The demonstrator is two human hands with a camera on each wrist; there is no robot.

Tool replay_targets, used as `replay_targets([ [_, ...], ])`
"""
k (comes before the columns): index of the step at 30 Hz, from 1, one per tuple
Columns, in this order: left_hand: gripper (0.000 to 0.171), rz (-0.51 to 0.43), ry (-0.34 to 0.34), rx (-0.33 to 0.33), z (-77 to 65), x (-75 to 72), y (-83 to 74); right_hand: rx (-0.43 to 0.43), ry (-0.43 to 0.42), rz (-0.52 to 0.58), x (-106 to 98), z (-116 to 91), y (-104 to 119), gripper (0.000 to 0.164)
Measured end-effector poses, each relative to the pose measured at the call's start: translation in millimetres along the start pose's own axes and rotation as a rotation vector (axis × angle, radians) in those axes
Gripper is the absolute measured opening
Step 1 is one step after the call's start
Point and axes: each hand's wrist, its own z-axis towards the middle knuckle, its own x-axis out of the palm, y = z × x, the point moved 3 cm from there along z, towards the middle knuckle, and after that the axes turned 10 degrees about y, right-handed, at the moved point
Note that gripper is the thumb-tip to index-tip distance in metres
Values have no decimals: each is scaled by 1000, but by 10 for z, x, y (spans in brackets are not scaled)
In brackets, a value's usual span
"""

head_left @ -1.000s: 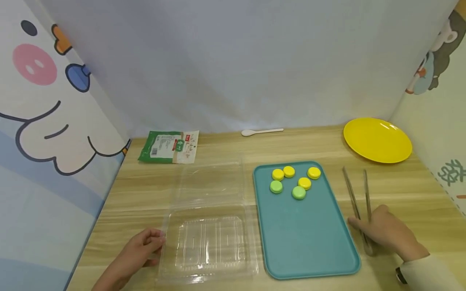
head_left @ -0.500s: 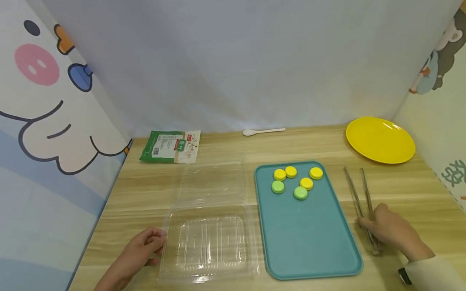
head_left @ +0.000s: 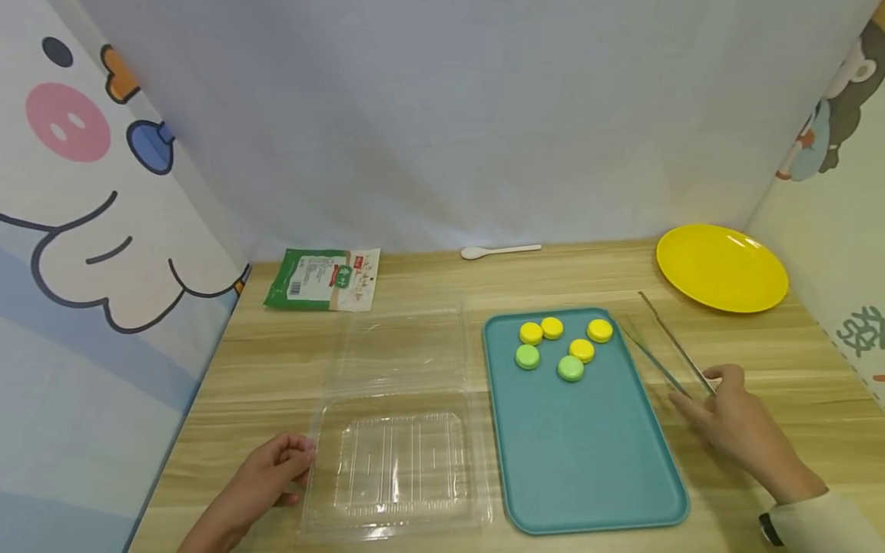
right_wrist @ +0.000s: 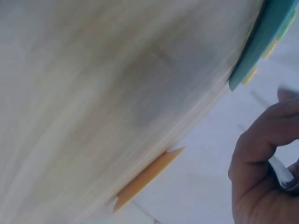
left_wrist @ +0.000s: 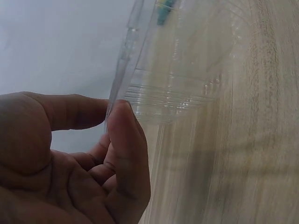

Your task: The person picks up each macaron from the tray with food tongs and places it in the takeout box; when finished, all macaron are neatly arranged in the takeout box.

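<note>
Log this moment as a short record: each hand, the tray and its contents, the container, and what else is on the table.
Left hand: pinches the near half's left edge of the clear container
Right hand: holds metal tongs, arms spread, nothing between them
Clear container: open, both halves spread flat, no food inside
Teal tray: between container and tongs
On tray: four yellow rounds, two green rounds, toward the far end
Elsewhere on table: green-and-white packet, white spoon, yellow plate
</note>
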Motion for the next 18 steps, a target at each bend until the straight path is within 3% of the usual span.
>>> replay_targets([
  [3, 33, -4, -10, -2, 8, 3, -22, -28, -36, -29, 2, 10, 3, 74],
  [12, 47, -12, -32, -4, 60, -36, -59, -152, -212, -109, -18, -10, 46, 50],
  [18, 47, -21, -1, 26, 80, -51, -55, -129, -174, -155, -21, -26, 58, 56],
])
